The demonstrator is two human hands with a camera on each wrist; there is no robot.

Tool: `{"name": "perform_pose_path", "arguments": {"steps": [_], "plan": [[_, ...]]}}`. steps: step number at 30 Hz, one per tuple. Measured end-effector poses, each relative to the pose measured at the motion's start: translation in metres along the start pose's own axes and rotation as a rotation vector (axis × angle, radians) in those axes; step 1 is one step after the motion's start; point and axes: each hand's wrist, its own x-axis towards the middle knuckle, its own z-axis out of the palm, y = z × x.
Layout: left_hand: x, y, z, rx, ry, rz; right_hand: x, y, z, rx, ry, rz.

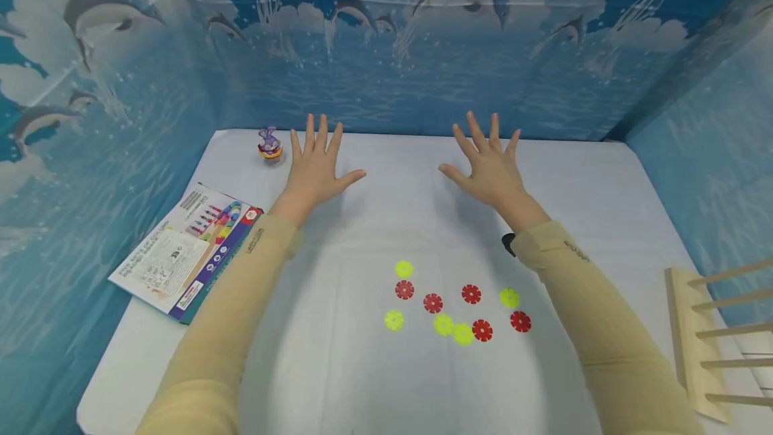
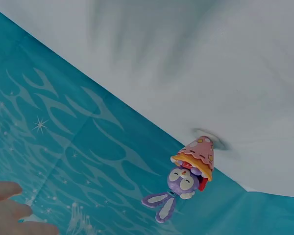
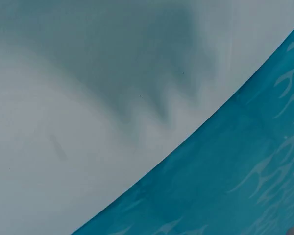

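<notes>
Both hands are held out over the far half of the white table, fingers straight and spread, holding nothing. The left hand (image 1: 314, 170) is nearest to a small purple rabbit figure (image 1: 269, 144), which stands at the far left corner; the left wrist view shows the rabbit figure (image 2: 183, 181) with long ears and a pink cup-shaped base. On the other side, the right hand (image 1: 492, 166) casts a shadow on the cloth. Nearer the body lie several flat notched discs, some red (image 1: 433, 303) and some yellow-green (image 1: 394, 320), loosely scattered between the forearms.
A printed box (image 1: 187, 254) lies at the left table edge, partly behind the left sleeve. At the right edge is a wooden rack (image 1: 694, 348) with several rods. Blue dolphin-print curtains (image 1: 386, 72) enclose the back and sides of the table (image 1: 362, 381).
</notes>
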Motion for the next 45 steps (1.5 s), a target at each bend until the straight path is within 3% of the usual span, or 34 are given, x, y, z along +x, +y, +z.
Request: {"name": "perform_pose_path", "arguments": {"steps": [14, 20, 29, 36, 45], "plan": [[-0.032, 0.014, 0.004, -0.056, 0.029, 0.117, -0.024, -0.027, 0.021, 0.085, 0.049, -0.188], [-0.047, 0.023, 0.011, -0.069, 0.091, 0.209, -0.034, -0.042, 0.030, 0.138, 0.067, -0.289], [-0.078, 0.036, 0.035, -0.143, 0.097, 0.339, -0.053, -0.061, 0.045, 0.197, -0.033, -0.392], [-0.096, 0.051, 0.054, -0.215, 0.036, 0.388, -0.064, -0.073, 0.052, 0.273, -0.085, -0.456], [-0.106, 0.063, 0.072, -0.349, -0.116, 0.328, -0.070, -0.080, 0.059, 0.402, -0.272, -0.391]]}}
